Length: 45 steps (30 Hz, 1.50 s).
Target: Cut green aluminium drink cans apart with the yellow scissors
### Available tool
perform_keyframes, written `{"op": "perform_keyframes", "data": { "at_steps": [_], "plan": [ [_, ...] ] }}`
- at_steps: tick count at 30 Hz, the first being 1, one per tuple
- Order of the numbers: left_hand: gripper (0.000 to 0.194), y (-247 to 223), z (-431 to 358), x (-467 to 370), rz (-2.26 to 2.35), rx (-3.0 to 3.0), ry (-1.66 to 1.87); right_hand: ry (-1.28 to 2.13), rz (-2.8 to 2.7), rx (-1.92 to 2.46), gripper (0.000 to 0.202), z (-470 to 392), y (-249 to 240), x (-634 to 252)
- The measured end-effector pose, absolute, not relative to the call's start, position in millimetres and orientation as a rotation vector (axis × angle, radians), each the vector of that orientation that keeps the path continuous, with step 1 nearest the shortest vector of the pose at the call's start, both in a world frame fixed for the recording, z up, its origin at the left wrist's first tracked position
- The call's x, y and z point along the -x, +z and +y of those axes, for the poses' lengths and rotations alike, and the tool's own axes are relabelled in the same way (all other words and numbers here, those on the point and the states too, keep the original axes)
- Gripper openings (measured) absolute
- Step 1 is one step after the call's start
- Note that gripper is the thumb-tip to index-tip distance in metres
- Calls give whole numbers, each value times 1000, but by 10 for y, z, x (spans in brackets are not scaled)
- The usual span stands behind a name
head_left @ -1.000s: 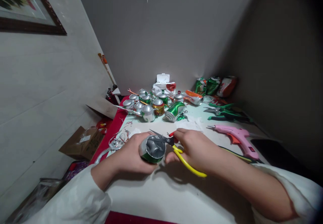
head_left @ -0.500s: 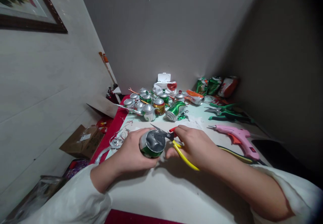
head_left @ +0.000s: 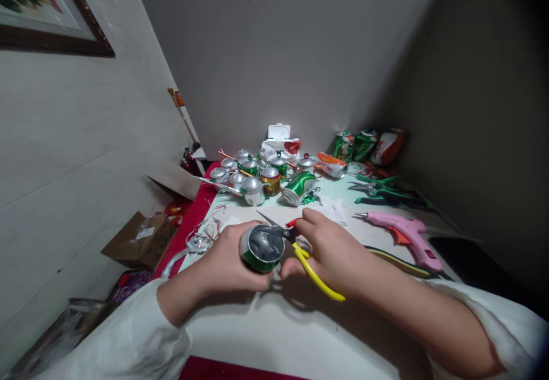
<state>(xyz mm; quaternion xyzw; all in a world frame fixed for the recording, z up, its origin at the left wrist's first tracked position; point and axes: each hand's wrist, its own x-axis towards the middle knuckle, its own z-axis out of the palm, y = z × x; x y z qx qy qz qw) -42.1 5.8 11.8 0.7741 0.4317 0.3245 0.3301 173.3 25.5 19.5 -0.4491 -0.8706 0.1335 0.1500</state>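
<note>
My left hand [head_left: 225, 260] is wrapped round a cut-open green and silver drink can [head_left: 262, 248], its open top tilted toward me. In my right hand [head_left: 328, 251] are scissors [head_left: 319, 280] with yellow and red handles. The scissors' dark blades are parted, one over the can's opening and the other beyond its far rim. Curled silver metal strips [head_left: 201, 240] lie left of my left hand. Behind the can, a green and silver can [head_left: 299, 188] rests on its side.
Several small can-made pots [head_left: 253, 190] stand at the back left by a wipes pack [head_left: 279, 148]. At the right lie a pink glue gun [head_left: 403, 231], green-handled cutters [head_left: 373, 188] and black-and-yellow pliers [head_left: 398, 261]. Several crushed cans [head_left: 364, 144] stand at the back right.
The can and both hands have shifted slightly to the right and toward me. The scissors' yellow handle has swung a little lower.
</note>
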Motion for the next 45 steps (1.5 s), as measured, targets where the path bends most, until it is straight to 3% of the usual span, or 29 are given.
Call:
{"op": "perform_keyframes", "data": {
  "at_steps": [18, 29, 45],
  "plan": [
    [47, 206, 64, 444, 1075, -2061, 780, 285, -2561, 1241, 66, 300, 176, -1788],
    [48, 154, 49, 436, 1040, -1998, 738, 440, -2533, 1226, 81, 221, 201, -1756],
    [40, 85, 100, 464, 1038, -1999, 706, 388, -2574, 1393, 64, 233, 208, -1711]
  ]
}}
